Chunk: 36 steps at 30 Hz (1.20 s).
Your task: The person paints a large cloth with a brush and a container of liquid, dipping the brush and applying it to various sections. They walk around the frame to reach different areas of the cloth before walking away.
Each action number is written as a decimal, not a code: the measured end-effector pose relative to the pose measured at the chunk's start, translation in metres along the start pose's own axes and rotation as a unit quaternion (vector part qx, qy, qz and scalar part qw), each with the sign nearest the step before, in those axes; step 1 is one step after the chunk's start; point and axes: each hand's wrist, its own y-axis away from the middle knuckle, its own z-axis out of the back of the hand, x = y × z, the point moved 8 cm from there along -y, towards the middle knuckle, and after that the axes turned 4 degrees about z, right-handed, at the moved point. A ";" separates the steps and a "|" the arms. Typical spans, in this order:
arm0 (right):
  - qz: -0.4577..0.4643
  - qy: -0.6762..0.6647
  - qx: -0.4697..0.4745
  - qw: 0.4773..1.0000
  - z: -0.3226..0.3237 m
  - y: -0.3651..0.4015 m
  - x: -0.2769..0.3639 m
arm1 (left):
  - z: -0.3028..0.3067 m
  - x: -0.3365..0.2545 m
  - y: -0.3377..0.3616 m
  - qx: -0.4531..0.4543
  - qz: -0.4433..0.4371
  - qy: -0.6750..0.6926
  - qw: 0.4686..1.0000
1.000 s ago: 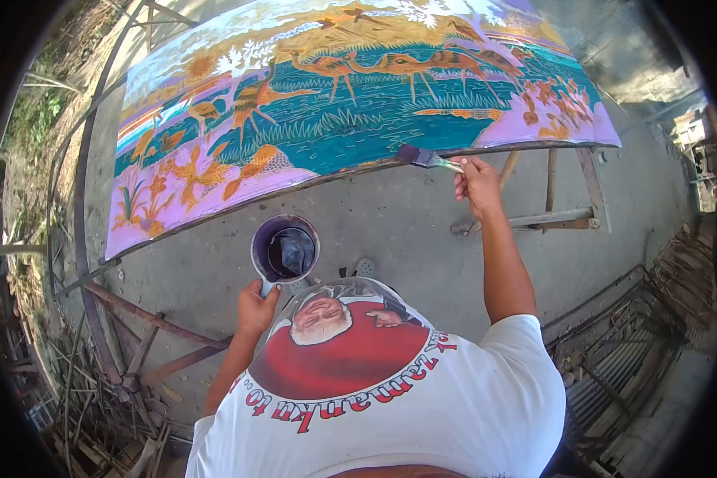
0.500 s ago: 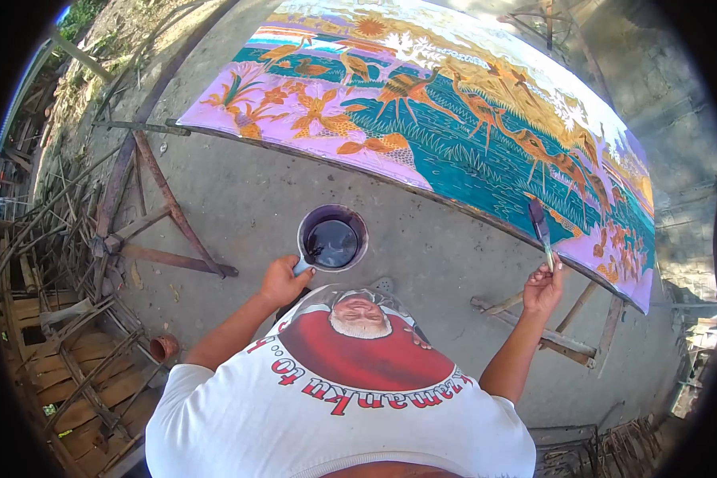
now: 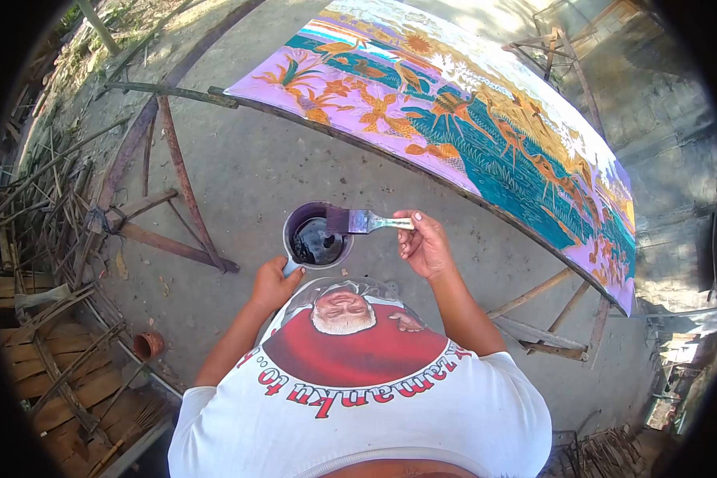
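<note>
My left hand (image 3: 276, 284) is closed round the handle of a round pot (image 3: 295, 220) that holds dark liquid. Between the fingers of my right hand (image 3: 425, 245) is the handle of a flat paintbrush (image 3: 366, 221). Its dark purple bristles are over the right side of the pot's mouth; whether they touch the rim I cannot tell. Beyond both hands a large painted cloth (image 3: 486, 159) is stretched on a wooden frame, with orange birds, teal water and pink areas with flowers.
Wooden trestle legs (image 3: 185, 179) stand at the left, and more supports (image 3: 546, 346) are under the cloth at the right. Piled sticks (image 3: 44, 191) and a small clay pot (image 3: 147, 345) lie at the left. Grey ground (image 3: 374, 187) shows between me and the cloth.
My right hand has brought the brush from the cloth's lower edge leftward to the pot. The view has shifted, and the cloth now appears further right at its left end.
</note>
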 end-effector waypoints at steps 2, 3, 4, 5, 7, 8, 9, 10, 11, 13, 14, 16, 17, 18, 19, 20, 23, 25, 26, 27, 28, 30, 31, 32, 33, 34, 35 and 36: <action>-0.056 0.022 0.032 0.998 -0.041 -0.009 -0.032 | 0.026 0.033 0.014 -0.040 0.027 0.014 0.999; -0.054 0.026 0.030 0.998 -0.057 -0.015 -0.040 | 0.035 0.048 0.020 -0.039 0.024 0.018 0.999; -0.060 0.040 0.040 0.997 -0.074 -0.021 -0.047 | 0.049 0.063 0.027 -0.068 0.028 0.014 0.997; -0.068 0.055 0.050 0.995 -0.087 -0.026 -0.052 | 0.063 0.079 0.036 -0.097 0.035 0.010 0.995; -0.055 0.071 0.049 0.995 -0.097 -0.042 -0.052 | 0.077 0.117 0.051 -0.106 0.059 0.036 0.992; -0.016 0.070 0.020 0.997 -0.097 -0.051 -0.040 | 0.087 0.132 0.060 -0.115 0.079 0.047 0.989; 0.025 0.070 -0.009 0.997 -0.093 -0.060 -0.025 | 0.097 0.145 0.068 -0.124 0.098 0.057 0.986; 0.045 0.060 -0.046 0.996 -0.081 -0.072 -0.013 | 0.104 0.152 0.073 -0.121 0.098 0.058 0.986; 0.067 0.052 -0.085 0.993 -0.065 -0.083 -0.001 | 0.113 0.162 0.081 -0.137 0.123 0.067 0.981; 0.123 0.014 -0.158 0.980 -0.036 -0.107 0.023 | 0.123 0.177 0.090 -0.151 0.148 0.079 0.974; 0.123 0.016 -0.160 0.979 -0.026 -0.122 0.027 | 0.126 0.186 0.095 -0.163 0.165 0.114 0.966; 0.146 0.032 -0.215 0.965 -0.004 -0.152 0.034 | 0.130 0.199 0.103 -0.175 0.183 0.149 0.956; 0.145 0.033 -0.214 0.965 -0.004 -0.170 0.028 | 0.132 0.204 0.106 -0.186 0.196 0.149 0.951; 0.127 0.056 -0.222 0.965 -0.007 -0.189 0.016 | 0.134 0.210 0.108 -0.199 0.208 0.149 0.946; 0.108 0.078 -0.230 0.964 -0.013 -0.209 0.003 | 0.134 0.214 0.108 -0.201 0.210 0.150 0.945; 0.093 0.089 -0.217 0.968 -0.027 -0.229 -0.012 | 0.134 0.218 0.108 -0.212 0.210 0.151 0.942; 0.064 0.082 -0.198 0.975 -0.076 -0.280 -0.048 | 0.139 0.220 0.106 -0.233 0.207 0.155 0.938; 0.043 0.064 -0.187 0.979 -0.089 -0.305 -0.057 | 0.149 0.204 0.102 -0.248 0.208 0.155 0.933; 0.047 0.082 -0.199 0.975 -0.087 -0.312 -0.051 | 0.154 0.195 0.101 -0.248 0.206 0.151 0.934; 0.053 0.100 -0.207 0.972 -0.083 -0.323 -0.043 | 0.164 0.188 0.096 -0.251 0.204 0.146 0.935; 0.083 0.116 -0.222 0.965 -0.066 -0.330 -0.030 | 0.165 0.201 0.095 -0.263 0.207 0.142 0.932; 0.099 0.132 -0.266 0.950 -0.025 -0.349 -0.013 | 0.149 0.243 0.097 -0.282 0.220 0.152 0.921; 0.085 0.134 -0.300 0.941 -0.013 -0.354 -0.014 | 0.145 0.253 0.097 -0.289 0.227 0.148 0.918; 0.080 0.133 -0.294 0.943 -0.026 -0.362 -0.022 | 0.142 0.260 0.094 -0.298 0.221 0.149 0.917; 0.054 0.125 -0.242 0.961 -0.051 -0.373 -0.036 | 0.143 0.261 0.089 -0.303 0.215 0.149 0.916; 0.028 0.117 -0.192 0.974 -0.079 -0.379 -0.050 | 0.146 0.260 0.087 -0.303 0.219 0.146 0.916; 0.012 0.111 -0.155 0.982 -0.111 -0.389 -0.067 | 0.145 0.263 0.084 -0.304 0.245 0.163 0.906; -0.004 0.103 -0.121 0.987 -0.147 -0.403 -0.084 | 0.146 0.264 0.079 -0.303 0.269 0.178 0.897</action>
